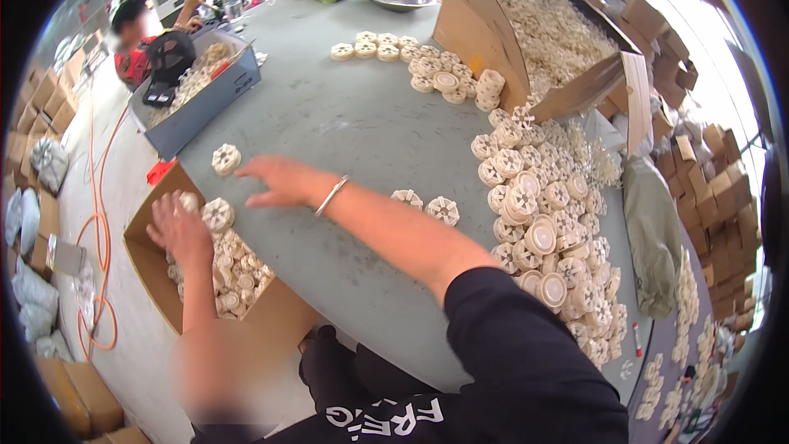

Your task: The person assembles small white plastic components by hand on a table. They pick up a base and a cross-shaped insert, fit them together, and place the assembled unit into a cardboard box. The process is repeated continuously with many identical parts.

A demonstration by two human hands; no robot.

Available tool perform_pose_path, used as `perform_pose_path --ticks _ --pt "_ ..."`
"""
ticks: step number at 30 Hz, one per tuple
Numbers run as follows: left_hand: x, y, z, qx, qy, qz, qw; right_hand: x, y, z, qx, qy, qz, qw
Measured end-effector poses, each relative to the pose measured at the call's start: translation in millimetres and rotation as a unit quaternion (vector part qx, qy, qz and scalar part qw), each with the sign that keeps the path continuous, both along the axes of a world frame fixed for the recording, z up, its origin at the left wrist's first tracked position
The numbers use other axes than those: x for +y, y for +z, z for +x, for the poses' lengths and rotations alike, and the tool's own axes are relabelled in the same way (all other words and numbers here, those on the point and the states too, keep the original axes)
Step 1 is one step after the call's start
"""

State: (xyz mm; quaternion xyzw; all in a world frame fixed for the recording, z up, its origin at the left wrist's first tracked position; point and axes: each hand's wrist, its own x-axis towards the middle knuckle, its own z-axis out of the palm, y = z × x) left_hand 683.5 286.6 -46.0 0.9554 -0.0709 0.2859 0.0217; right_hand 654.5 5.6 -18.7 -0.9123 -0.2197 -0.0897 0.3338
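My left hand [181,232] is over an open cardboard box [149,233] at the table's left edge. Its fingers curl beside a round cream plastic part [189,201], partly hidden by them, which it appears to hold. Another slotted round part [218,215] sits just right of that hand, above the heap of cream parts [240,275] in the box. My right hand [283,182], a bracelet at its wrist, reaches left across the table with fingers apart and nothing in them. Just beyond its fingertips lies a single round part [226,159].
Two round parts [425,207] lie beyond my right forearm. A large pile of them [542,238] covers the table's right side, below a tipped carton [481,25] of small pieces. A grey-blue box [205,99] stands far left, near a seated person [131,45].
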Motion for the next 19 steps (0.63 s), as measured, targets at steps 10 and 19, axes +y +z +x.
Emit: perform_pose_path --ticks 10,19 --pt "-231 14 -21 0.065 -0.286 -0.122 0.948 -369 49 37 0.082 -0.542 -0.155 0.822" --pt "-238 -17 77 0.260 -0.243 -0.259 0.898 -396 9 12 0.206 -0.395 -0.190 0.875"
